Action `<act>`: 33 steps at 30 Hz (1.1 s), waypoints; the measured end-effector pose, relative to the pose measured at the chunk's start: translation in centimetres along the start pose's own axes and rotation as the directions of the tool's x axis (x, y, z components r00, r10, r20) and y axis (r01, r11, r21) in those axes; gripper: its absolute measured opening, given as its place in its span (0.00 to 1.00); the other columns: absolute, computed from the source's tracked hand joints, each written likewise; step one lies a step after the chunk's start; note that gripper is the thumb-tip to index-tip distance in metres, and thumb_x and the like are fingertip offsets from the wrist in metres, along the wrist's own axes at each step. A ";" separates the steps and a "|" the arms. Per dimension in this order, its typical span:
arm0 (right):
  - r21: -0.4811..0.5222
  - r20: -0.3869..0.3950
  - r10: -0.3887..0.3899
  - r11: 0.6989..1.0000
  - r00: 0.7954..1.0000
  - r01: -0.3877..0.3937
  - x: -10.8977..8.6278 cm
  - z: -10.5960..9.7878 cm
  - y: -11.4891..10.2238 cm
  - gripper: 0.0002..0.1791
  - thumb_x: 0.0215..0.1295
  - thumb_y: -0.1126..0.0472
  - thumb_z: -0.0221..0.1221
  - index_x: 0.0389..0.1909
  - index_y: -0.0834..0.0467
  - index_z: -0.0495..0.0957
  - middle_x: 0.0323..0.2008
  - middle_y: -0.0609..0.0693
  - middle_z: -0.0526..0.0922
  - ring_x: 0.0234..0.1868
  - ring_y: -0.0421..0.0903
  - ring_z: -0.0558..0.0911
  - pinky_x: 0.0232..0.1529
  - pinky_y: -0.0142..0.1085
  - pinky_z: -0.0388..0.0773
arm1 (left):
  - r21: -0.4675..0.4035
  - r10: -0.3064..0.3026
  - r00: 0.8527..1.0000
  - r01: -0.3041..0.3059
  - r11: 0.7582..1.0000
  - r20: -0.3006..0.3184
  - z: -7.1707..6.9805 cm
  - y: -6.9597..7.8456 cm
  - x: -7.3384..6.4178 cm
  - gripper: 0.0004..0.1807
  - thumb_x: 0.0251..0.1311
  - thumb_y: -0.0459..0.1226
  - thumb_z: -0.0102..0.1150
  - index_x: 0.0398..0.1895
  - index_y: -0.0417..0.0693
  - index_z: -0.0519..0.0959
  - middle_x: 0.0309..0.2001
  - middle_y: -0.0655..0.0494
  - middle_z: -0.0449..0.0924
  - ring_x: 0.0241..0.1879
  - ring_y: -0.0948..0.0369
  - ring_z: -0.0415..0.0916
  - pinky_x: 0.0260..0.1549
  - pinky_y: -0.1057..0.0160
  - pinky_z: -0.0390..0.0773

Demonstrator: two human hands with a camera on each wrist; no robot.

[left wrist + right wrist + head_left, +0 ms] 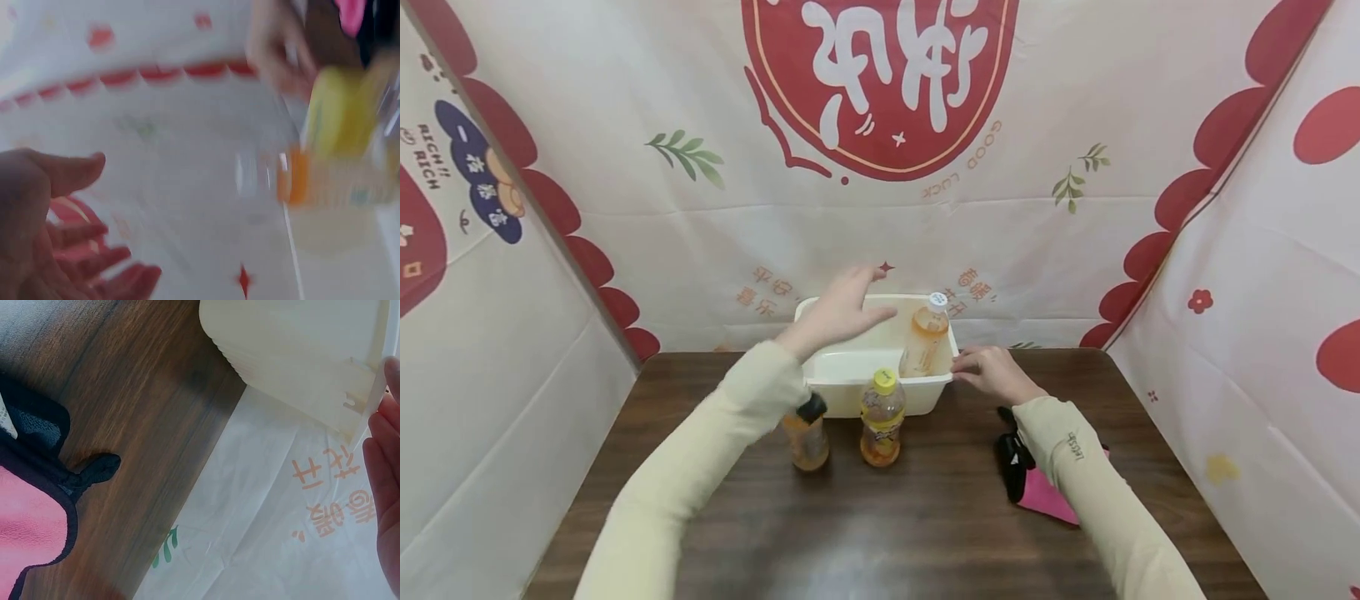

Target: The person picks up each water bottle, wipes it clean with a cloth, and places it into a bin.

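Observation:
A white plastic bin (842, 400) stands at the back of the table. Inside it, on the right, a clear bottle with a white cap and orange band (927, 337) leans upright. My left hand (838, 315) hovers over the bin's left side, fingers spread and holding nothing. At the bin's right rim, my right hand (992, 371) pinches the edge between thumb and fingers; the right wrist view shows the fingers (382, 462) there. In front of the bin stands a yellow-capped bottle (882, 425). Left of that is a black-capped bottle (808, 442), partly hidden by my left sleeve.
A pink cloth item with black trim (1047, 496) lies on the table, partly under my right forearm. The brown wooden table (917, 533) is bounded by a printed fabric backdrop (880, 225) behind the bin and on both sides.

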State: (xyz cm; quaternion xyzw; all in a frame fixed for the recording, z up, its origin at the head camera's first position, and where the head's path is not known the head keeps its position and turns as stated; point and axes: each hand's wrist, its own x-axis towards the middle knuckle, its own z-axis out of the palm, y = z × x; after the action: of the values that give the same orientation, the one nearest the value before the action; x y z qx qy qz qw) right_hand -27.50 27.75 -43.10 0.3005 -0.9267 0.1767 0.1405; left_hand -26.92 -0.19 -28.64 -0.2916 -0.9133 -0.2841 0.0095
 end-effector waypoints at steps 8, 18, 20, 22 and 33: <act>-0.009 -0.013 0.023 1.000 1.000 -0.023 -0.5 -0.8 0.7 0.06 0.48 0.63 0.67 0.30 0.58 0.85 0.35 0.54 0.84 0.39 0.52 0.81 0.38 0.45 0.77 | -0.230 -0.141 0.989 0.128 0.965 -0.042 6.9 0.2 -8.3 0.45 0.51 0.47 0.63 0.66 0.37 0.52 0.64 0.40 0.56 0.62 0.47 0.58 0.58 0.50 0.61; 0.010 -0.039 0.001 1.000 0.999 -0.001 -0.7 -0.5 0.6 0.06 0.48 0.64 0.67 0.30 0.57 0.85 0.35 0.54 0.83 0.37 0.51 0.82 0.37 0.45 0.77 | -0.346 -0.109 0.958 0.011 0.938 -0.265 14.5 -3.1 -7.7 0.39 0.53 0.44 0.62 0.63 0.36 0.56 0.62 0.39 0.56 0.63 0.47 0.56 0.59 0.48 0.59; 0.019 -0.039 0.008 1.000 0.999 -0.007 -0.6 -0.4 0.5 0.06 0.48 0.64 0.67 0.30 0.57 0.85 0.35 0.55 0.83 0.37 0.51 0.82 0.37 0.45 0.77 | -0.318 -0.092 0.957 0.000 0.948 -0.274 14.9 -3.6 -7.5 0.36 0.55 0.43 0.60 0.62 0.36 0.58 0.61 0.39 0.58 0.62 0.47 0.57 0.58 0.49 0.61; 0.021 -0.037 0.022 1.000 0.999 -0.021 -0.6 -0.2 0.4 0.06 0.48 0.64 0.66 0.30 0.57 0.85 0.36 0.54 0.83 0.38 0.51 0.82 0.38 0.45 0.77 | -0.306 -0.093 0.958 0.006 0.952 -0.270 15.1 -3.9 -7.4 0.34 0.56 0.43 0.59 0.61 0.36 0.60 0.60 0.41 0.61 0.60 0.48 0.60 0.58 0.50 0.62; -0.013 0.074 -0.007 1.000 0.997 0.008 -1.4 -1.3 -1.1 0.14 0.57 0.63 0.60 0.46 0.60 0.80 0.50 0.57 0.77 0.51 0.54 0.75 0.48 0.48 0.73 | -0.315 -0.095 0.955 0.002 0.949 -0.280 14.9 -4.9 -7.8 0.31 0.54 0.42 0.62 0.58 0.38 0.65 0.55 0.44 0.68 0.55 0.52 0.67 0.54 0.54 0.68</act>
State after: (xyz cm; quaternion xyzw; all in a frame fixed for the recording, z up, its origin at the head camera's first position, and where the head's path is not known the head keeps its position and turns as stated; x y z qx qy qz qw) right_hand -25.53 28.14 -42.13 0.3095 -0.9312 0.1588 0.1088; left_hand -20.86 0.24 -45.11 -0.2217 -0.8526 -0.4645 0.0910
